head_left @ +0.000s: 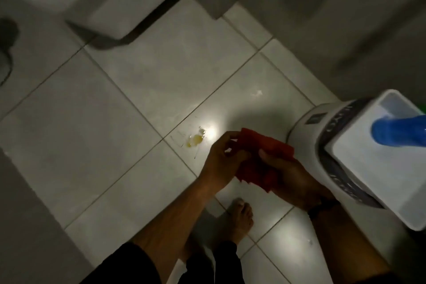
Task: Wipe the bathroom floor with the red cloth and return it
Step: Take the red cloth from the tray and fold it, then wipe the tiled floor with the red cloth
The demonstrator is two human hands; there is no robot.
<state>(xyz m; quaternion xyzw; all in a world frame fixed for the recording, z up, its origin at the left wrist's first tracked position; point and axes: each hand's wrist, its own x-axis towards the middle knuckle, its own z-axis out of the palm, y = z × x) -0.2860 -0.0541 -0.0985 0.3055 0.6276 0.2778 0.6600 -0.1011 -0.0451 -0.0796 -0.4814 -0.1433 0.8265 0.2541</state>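
Note:
The red cloth (265, 152) is folded and held in the air between both hands, above the white tiled floor (115, 122). My left hand (221, 157) pinches its left edge with thumb and fingers. My right hand (292, 175) grips its right and lower part from below. A small yellow puddle (196, 139) with a few thin streaks lies on a tile joint, just left of my left hand. A bright light spot shines on the tile beside the puddle.
A white toilet base (110, 7) stands at the top left. A white appliance (359, 157) with a blue bottle (398, 131) on top is at the right, close to my right hand. My bare foot (239, 219) is below the hands. Grey walls run along the top right.

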